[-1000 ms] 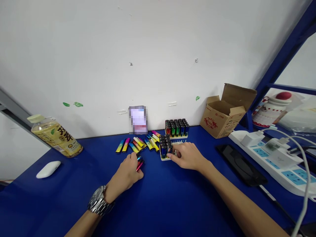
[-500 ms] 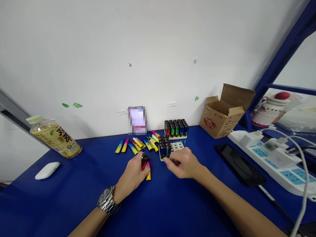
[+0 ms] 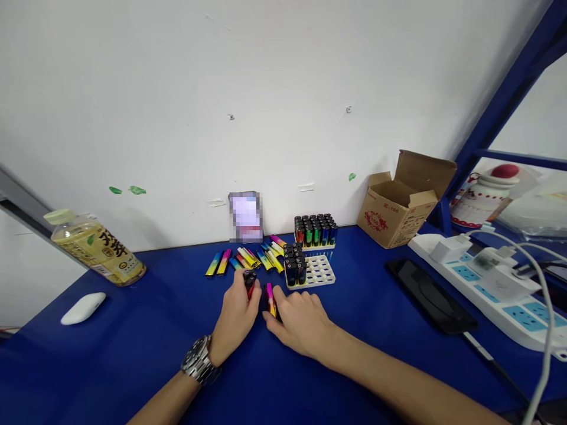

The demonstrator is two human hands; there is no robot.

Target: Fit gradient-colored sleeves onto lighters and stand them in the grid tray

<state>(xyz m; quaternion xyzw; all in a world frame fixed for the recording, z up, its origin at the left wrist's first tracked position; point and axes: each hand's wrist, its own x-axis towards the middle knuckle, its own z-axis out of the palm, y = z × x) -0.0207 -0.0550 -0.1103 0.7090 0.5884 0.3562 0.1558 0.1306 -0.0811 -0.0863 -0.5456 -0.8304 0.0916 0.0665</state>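
Note:
My left hand [image 3: 237, 316], with a metal watch on its wrist, is closed round a few colourful lighters [image 3: 250, 282] held upright. My right hand [image 3: 301, 321] sits just beside it and pinches one pink-and-yellow lighter [image 3: 270, 299] between thumb and fingers. Right behind the hands stands a white tray [image 3: 319, 273] with holes, its left columns filled with black-capped lighters [image 3: 295, 264]. A pile of loose lighters [image 3: 248, 258] lies to the left of that tray.
A second, full tray of lighters [image 3: 315, 230] stands by the wall. An open cardboard box [image 3: 401, 203], a black phone [image 3: 429, 295] and a white power strip [image 3: 491, 283] lie right. A tea bottle [image 3: 95, 248] and white mouse [image 3: 83, 308] lie left.
My right hand drew back from the tray toward my left hand and took hold of a lighter there. My left hand raised its lighters upright.

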